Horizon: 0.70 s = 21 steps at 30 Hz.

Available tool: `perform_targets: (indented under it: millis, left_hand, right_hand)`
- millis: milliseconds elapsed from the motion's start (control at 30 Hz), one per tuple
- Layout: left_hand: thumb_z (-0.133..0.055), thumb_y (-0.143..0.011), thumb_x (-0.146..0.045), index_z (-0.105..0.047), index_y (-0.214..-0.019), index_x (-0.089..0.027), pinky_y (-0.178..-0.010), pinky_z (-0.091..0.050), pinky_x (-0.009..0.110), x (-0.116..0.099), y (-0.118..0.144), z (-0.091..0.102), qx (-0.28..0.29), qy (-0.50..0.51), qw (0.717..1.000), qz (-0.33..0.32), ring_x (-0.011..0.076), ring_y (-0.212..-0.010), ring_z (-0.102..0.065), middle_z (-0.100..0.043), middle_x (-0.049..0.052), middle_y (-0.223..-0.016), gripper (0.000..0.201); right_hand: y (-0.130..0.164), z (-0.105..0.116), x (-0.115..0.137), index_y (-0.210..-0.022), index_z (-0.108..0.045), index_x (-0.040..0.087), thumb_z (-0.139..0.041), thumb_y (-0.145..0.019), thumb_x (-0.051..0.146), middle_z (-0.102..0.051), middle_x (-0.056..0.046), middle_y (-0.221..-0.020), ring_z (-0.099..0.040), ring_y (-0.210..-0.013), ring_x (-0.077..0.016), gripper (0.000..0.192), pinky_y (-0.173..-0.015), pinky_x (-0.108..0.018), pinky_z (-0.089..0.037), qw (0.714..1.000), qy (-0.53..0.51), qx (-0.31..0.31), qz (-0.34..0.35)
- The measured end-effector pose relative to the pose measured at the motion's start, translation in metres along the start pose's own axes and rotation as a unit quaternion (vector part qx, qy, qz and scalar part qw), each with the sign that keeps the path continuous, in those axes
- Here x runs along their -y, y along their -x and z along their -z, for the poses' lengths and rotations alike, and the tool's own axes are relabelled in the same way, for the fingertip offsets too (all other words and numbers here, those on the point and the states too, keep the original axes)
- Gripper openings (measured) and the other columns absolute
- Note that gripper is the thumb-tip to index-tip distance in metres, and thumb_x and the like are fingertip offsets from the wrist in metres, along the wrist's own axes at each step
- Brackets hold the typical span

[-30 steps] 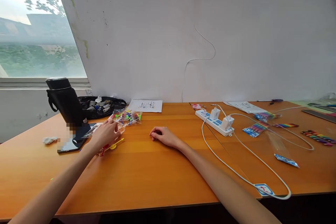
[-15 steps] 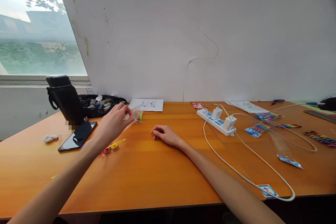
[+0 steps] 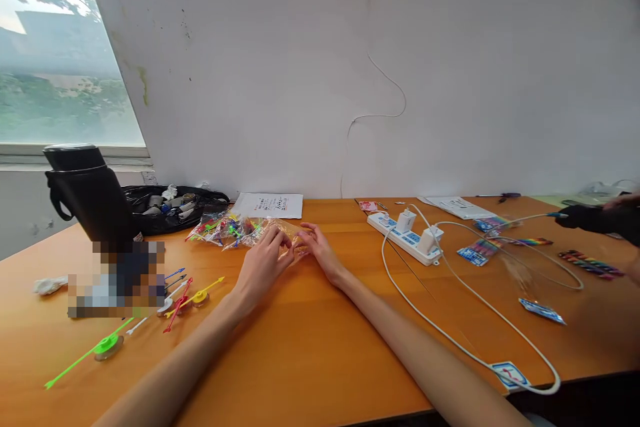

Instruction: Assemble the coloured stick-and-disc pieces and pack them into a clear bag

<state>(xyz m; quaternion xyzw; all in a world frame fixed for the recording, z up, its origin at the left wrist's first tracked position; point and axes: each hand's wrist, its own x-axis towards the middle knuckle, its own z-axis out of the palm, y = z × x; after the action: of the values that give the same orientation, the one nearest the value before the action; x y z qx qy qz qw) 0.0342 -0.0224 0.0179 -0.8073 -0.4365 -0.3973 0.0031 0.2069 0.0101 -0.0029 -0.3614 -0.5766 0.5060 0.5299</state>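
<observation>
A crinkled clear plastic bag (image 3: 277, 223) lies between my hands above the table. My left hand (image 3: 265, 260) pinches its near side, fingers curled. My right hand (image 3: 320, 250) has its fingertips bent onto the bag's right edge. Packed clear bags of coloured plastic parts (image 3: 215, 230) lie just beyond my left hand. Left of my left forearm are loose arrow spinners on clear round bases: a green spinner (image 3: 106, 345), a white spinner (image 3: 165, 308), a red spinner (image 3: 184, 303) and a yellow spinner (image 3: 201, 297).
A black bottle (image 3: 90, 193) stands at left beside a black bag of rubbish (image 3: 165, 210). A white power strip (image 3: 405, 238) with a looping white cable (image 3: 480, 310) lies to the right. Beyond it are rainbow-coloured packs (image 3: 480, 250). At the far right, a person's hand (image 3: 623, 203) is near a black object.
My left hand has come right to my right hand with the clear bag. My right hand's fingers have moved onto the bag. The view has shifted, showing more spinners and another person's hand.
</observation>
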Motion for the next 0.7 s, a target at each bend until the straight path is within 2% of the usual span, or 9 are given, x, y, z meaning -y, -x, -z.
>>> perform_targets:
  millis: [100,233,300,400,533,600,700]
  left_hand:
    - [-0.054,-0.093,-0.029,-0.053,-0.089,-0.024,-0.070,-0.044,0.031,0.003,0.002,0.002,0.005,0.002,1.000,0.015,0.0185,-0.087,-0.058,-0.057,0.004,-0.097,0.006]
    - [-0.053,-0.093,-0.027,-0.052,-0.088,-0.023,-0.075,-0.044,0.032,0.005,0.000,0.004,-0.009,0.003,1.000,0.013,0.0191,-0.091,-0.057,-0.057,0.004,-0.097,0.007]
    - [-0.052,-0.093,-0.025,-0.052,-0.087,-0.022,-0.080,-0.045,0.033,0.005,-0.001,0.005,-0.016,0.013,1.000,0.003,0.0198,-0.094,-0.056,-0.057,0.003,-0.096,0.006]
    - [-0.054,-0.091,-0.024,-0.053,-0.093,-0.023,-0.090,-0.045,0.036,0.003,0.000,0.007,-0.014,0.031,0.999,-0.029,0.0221,-0.101,-0.054,-0.057,0.004,-0.100,0.003]
    - [-0.065,-0.082,-0.025,-0.049,-0.122,-0.024,-0.108,-0.037,0.044,-0.001,0.002,0.009,-0.025,0.034,0.997,-0.072,0.0275,-0.126,-0.044,-0.051,0.009,-0.131,0.043]
    - [-0.069,-0.078,-0.025,-0.040,-0.137,-0.025,-0.114,-0.030,0.048,0.000,0.003,0.008,-0.024,0.021,0.996,-0.084,0.0296,-0.136,-0.036,-0.041,0.011,-0.146,0.066]
    - [-0.073,-0.071,-0.025,-0.027,-0.148,-0.026,-0.120,-0.017,0.054,0.005,0.003,0.005,-0.015,-0.021,0.996,-0.087,0.0332,-0.145,-0.024,-0.030,0.012,-0.155,0.089]
  right_hand:
    - [-0.001,-0.001,-0.005,-0.122,-0.050,0.024,-0.070,-0.080,0.038,-0.061,-0.006,-0.114,-0.063,-0.096,-0.0175,0.049,-0.081,-0.030,-0.053,1.000,0.014,0.024,0.002]
    - [-0.003,-0.001,-0.013,-0.114,-0.055,0.021,-0.072,-0.076,0.032,-0.063,-0.002,-0.095,-0.061,-0.082,-0.0145,0.043,-0.077,-0.029,-0.051,0.998,0.045,0.031,0.020]
    - [-0.004,0.000,-0.015,-0.108,-0.059,0.020,-0.071,-0.076,0.033,-0.063,-0.001,-0.088,-0.061,-0.080,-0.0149,0.036,-0.076,-0.029,-0.051,0.996,0.074,0.012,0.039]
    - [-0.006,0.003,-0.015,-0.102,-0.062,0.020,-0.069,-0.077,0.034,-0.064,-0.002,-0.088,-0.062,-0.080,-0.0159,0.030,-0.076,-0.030,-0.051,0.991,0.098,-0.053,0.071]
    - [-0.007,0.011,-0.010,-0.096,-0.063,0.019,-0.064,-0.081,0.036,-0.065,-0.005,-0.091,-0.064,-0.078,-0.0171,0.022,-0.076,-0.032,-0.053,0.983,0.099,-0.126,0.091]
    - [-0.006,0.013,-0.006,-0.095,-0.063,0.019,-0.063,-0.082,0.037,-0.065,-0.005,-0.091,-0.064,-0.076,-0.0174,0.022,-0.072,-0.032,-0.054,0.983,0.094,-0.130,0.095]
    - [-0.004,0.011,0.000,-0.096,-0.063,0.020,-0.065,-0.081,0.038,-0.064,-0.005,-0.092,-0.064,-0.075,-0.0169,0.024,-0.067,-0.030,-0.054,0.986,0.074,-0.114,0.096]
